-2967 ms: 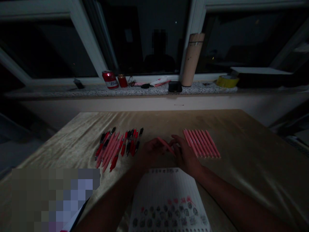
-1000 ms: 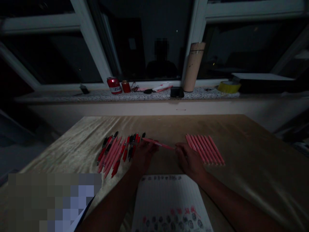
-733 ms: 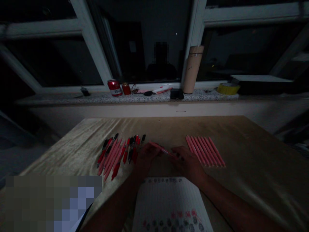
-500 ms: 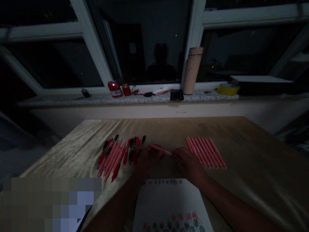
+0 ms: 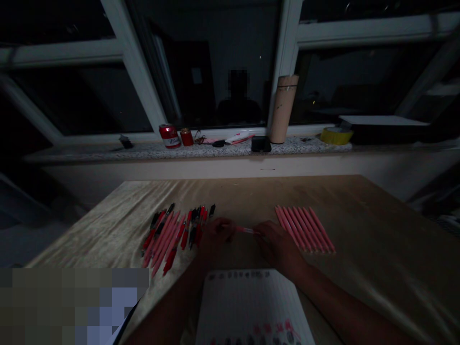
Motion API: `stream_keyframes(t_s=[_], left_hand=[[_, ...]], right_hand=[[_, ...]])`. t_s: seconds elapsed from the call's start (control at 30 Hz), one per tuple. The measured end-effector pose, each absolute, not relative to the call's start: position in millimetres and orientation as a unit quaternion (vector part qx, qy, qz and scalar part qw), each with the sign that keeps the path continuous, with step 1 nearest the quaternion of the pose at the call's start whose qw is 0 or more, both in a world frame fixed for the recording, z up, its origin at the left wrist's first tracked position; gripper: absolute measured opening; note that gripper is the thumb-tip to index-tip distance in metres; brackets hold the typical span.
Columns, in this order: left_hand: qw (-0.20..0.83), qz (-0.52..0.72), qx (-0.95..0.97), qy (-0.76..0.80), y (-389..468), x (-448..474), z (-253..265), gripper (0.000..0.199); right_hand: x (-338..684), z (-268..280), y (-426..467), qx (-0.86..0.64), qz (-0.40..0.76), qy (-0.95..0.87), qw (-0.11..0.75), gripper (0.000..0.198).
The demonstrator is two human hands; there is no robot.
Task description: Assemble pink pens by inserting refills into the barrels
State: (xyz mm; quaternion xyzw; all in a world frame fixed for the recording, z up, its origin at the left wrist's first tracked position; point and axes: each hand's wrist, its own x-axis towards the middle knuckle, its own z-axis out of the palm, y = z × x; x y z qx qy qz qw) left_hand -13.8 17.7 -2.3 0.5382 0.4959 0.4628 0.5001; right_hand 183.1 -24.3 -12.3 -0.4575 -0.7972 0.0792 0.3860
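A pink pen (image 5: 246, 230) spans the gap between my two hands, lying nearly level. My left hand (image 5: 217, 235) has its fingers closed round the left end, which they mostly hide. At the other end, my right hand (image 5: 275, 242) pinches the pen; those fingertips are dark and partly hidden. Just beyond my right hand, several pink pens (image 5: 305, 230) lie side by side in a slanted row. Left of my left hand is a looser group of pink pens (image 5: 165, 242), with red pens (image 5: 170, 261) and black pens (image 5: 194, 213) among them.
A lined notebook (image 5: 251, 299) with red and dark marks lies below my hands on the cloth-covered table (image 5: 244, 191). Along the granite windowsill (image 5: 143, 151) stand a red can (image 5: 169, 136), a small red jar (image 5: 186, 137), a tall tan cylinder (image 5: 283, 110) and yellow tape (image 5: 336, 136).
My left fingers have closed over the pen's left end, which stuck out above them before. The pen now lies more level. The camera view has shifted slightly.
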Motion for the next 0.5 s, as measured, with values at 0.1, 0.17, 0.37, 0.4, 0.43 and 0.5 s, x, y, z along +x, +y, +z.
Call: stream_keyframes(t_s=[0.1,0.17,0.37,0.4,0.43,0.5], left_hand=[[0.498,0.420,0.581,0.488,19.1,-17.7,-2.1,0.016],[0.492,0.391,0.609,0.484,19.3,-18.9,-4.6,0.016],[0.480,0.328,0.654,0.484,17.9,-20.1,-10.2,0.020],[0.472,0.322,0.661,0.487,17.6,-20.4,-10.5,0.021],[0.465,0.317,0.668,0.487,17.3,-20.7,-10.8,0.022],[0.455,0.313,0.680,0.483,17.0,-21.3,-11.3,0.023]], right_hand=[[184.0,-10.8,-24.9,-0.463,0.094,-0.803,0.364,0.020],[184.3,-9.6,-25.6,-0.467,0.102,-0.806,0.349,0.023],[183.9,-10.2,-25.6,-0.475,0.114,-0.810,0.324,0.019],[184.0,-10.7,-25.4,-0.477,0.114,-0.810,0.322,0.018],[184.0,-11.1,-25.3,-0.478,0.112,-0.810,0.319,0.018],[184.3,-11.5,-25.1,-0.481,0.109,-0.812,0.313,0.018]])
